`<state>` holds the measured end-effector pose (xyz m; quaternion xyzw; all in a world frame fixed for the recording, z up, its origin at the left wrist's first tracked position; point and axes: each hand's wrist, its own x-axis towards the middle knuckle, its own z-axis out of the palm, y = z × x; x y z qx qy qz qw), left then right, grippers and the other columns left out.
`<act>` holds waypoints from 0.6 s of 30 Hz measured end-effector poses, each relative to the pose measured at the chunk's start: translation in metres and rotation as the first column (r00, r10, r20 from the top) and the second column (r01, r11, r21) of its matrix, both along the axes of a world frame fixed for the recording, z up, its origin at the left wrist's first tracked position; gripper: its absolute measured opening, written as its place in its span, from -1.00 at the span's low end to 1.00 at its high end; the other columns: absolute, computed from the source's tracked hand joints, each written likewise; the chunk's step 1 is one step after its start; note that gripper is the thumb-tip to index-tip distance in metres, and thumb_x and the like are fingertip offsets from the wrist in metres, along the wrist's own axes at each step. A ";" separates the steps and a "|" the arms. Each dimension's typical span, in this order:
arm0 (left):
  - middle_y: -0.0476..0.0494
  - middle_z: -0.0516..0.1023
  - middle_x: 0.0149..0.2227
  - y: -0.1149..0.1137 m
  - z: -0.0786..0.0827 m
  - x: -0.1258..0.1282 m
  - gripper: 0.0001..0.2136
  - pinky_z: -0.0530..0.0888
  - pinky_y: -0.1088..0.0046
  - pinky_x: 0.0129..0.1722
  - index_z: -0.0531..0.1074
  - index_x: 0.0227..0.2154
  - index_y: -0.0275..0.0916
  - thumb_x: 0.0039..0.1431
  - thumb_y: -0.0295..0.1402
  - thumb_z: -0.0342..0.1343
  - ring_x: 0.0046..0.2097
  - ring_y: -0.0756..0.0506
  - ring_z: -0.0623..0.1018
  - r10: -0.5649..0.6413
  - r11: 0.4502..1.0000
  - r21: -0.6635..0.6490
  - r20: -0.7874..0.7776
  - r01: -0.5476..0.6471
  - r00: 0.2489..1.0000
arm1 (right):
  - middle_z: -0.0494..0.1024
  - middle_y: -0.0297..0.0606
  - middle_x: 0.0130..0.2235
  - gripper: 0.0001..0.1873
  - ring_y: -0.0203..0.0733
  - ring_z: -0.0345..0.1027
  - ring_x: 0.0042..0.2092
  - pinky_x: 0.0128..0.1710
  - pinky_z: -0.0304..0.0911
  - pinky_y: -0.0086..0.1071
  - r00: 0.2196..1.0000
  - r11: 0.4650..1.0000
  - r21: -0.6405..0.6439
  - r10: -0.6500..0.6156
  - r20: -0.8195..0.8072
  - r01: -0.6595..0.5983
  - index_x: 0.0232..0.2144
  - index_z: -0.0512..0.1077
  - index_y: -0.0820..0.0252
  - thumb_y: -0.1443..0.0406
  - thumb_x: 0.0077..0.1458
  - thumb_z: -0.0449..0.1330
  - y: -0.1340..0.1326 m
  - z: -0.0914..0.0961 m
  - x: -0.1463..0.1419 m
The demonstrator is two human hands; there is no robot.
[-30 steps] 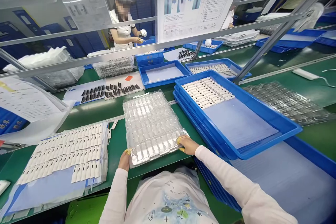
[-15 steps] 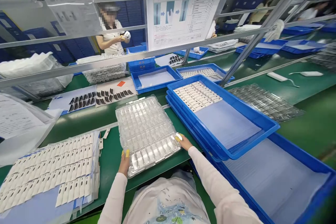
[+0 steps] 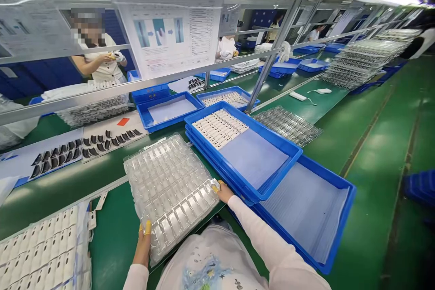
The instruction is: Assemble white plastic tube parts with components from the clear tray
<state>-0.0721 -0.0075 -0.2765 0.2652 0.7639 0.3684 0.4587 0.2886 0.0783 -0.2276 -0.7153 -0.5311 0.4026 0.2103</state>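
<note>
Green floor (image 3: 370, 167) newly visible, tray (image 3: 166, 195) held

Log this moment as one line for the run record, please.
left hand: holding clear plastic blister tray near edge | right hand: on tray's right corner | beside: blue tray of white parts

Print on the instruction sheet (image 3: 170, 31) is too small; white parts (image 3: 44, 253) run off the lower-left corner

We've turned rightward, and a tall stack of clear plastic trays (image 3: 363, 63) now shows whole, far right.
</note>
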 end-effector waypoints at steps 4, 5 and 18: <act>-0.36 0.26 0.36 0.003 0.004 0.008 -0.31 0.27 0.15 0.32 0.10 0.32 -0.26 0.28 0.09 -0.21 0.37 -0.30 0.28 0.020 0.999 -0.030 -0.083 -0.022 0.996 | 0.34 0.05 0.28 -0.41 0.16 0.12 0.33 0.37 -0.04 -0.02 0.983 0.986 0.124 0.091 0.162 -0.112 0.16 0.41 0.25 0.14 0.12 0.30 -0.016 0.027 0.005; -0.35 0.26 0.36 0.004 0.006 0.007 -0.33 0.24 0.15 0.34 0.13 0.31 -0.24 0.28 0.08 -0.20 0.38 -0.29 0.27 0.023 0.999 -0.041 -0.117 -0.028 0.993 | 0.37 0.01 0.26 -0.44 0.13 0.17 0.30 0.35 0.00 -0.09 0.977 0.976 0.167 0.107 0.183 -0.138 0.13 0.44 0.21 0.15 0.11 0.29 -0.017 0.035 0.010; -0.38 0.31 0.27 0.029 0.052 0.042 -0.56 0.05 -0.02 0.41 0.32 0.03 -0.19 0.07 -0.20 0.05 0.41 -0.38 0.15 0.038 0.979 0.188 -0.555 0.081 0.831 | -0.05 0.37 0.35 -0.15 0.50 -0.28 0.39 0.29 -0.25 0.39 0.670 0.690 0.465 -0.702 0.241 0.555 0.28 -0.01 0.42 0.20 0.02 0.19 -0.015 0.055 0.205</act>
